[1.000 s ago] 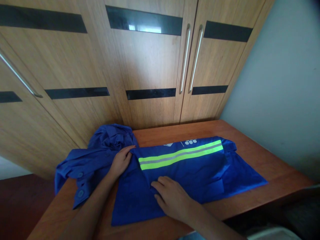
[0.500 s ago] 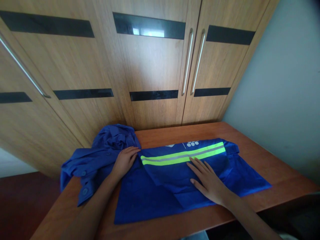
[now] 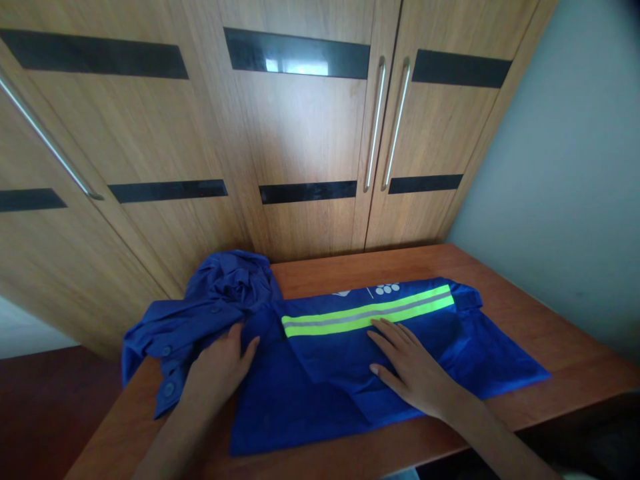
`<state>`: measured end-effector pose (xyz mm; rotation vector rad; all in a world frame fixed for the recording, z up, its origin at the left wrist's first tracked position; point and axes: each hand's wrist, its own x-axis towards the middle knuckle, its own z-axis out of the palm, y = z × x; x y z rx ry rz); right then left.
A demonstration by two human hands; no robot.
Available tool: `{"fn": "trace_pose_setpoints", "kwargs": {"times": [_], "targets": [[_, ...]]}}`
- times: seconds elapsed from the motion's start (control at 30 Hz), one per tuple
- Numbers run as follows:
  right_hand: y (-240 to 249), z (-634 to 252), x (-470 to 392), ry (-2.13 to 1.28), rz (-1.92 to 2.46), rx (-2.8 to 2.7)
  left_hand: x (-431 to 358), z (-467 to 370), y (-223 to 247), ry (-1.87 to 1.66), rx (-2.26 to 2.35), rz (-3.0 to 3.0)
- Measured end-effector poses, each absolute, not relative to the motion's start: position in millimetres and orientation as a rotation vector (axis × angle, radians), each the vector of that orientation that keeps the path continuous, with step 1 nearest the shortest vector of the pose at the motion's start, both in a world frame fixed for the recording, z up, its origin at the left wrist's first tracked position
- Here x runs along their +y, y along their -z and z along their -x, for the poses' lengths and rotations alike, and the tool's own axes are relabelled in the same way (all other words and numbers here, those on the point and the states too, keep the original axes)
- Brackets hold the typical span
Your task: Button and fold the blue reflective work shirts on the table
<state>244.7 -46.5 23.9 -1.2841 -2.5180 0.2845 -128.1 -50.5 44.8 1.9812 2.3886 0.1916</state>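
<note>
A blue garment (image 3: 320,407) with a yellow-green and grey reflective stripe (image 3: 370,317) and white printed marks is spread on the wooden table. My right hand (image 3: 413,370) lies on it just below the stripe, fingers spread, holding nothing. At the garment's left side is my left hand (image 3: 220,367), thumb and fingers apart and nothing seen between them. It is beside a crumpled blue garment with buttons (image 3: 230,280), which bunches at the back left and hangs over the table's left edge.
Behind the reddish-brown table (image 3: 320,270) stands a wooden wardrobe (image 3: 305,127) with dark panels and long metal handles. A pale wall (image 3: 560,200) rises on the right. Dark red floor (image 3: 45,407) shows at the lower left.
My left hand has moved back toward me and left, off the stripe's left end. My right hand has shifted slightly left, still on the cloth.
</note>
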Motion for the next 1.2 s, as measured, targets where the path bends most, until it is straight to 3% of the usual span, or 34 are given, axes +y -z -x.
{"fn": "trace_pose_setpoints", "kwargs": {"times": [0.3, 0.57, 0.7, 0.9, 1.2], "targets": [[-36.1, -147.0, -55.3, -0.623, 1.014, -2.599, -61.0, 128.2, -31.8, -0.898, 1.918, -1.402], [-25.3, -147.3, -59.7, -0.699, 0.995, -2.594, -76.6, 112.9, -31.4, -1.495, 1.500, -0.507], [-30.5, -152.0, -60.8, -0.784, 0.970, -2.536, -70.9, 109.9, -39.0, -1.425, 1.338, -0.316], [-25.8, -157.4, -57.2, -1.090, 0.962, -2.156, -66.2, 105.8, -40.2, -1.036, 1.276, -0.464], [-28.4, -149.7, -57.3, -1.285, 1.032, -1.976, -68.0, 87.2, -45.3, -1.292, 1.385, -0.866]]}}
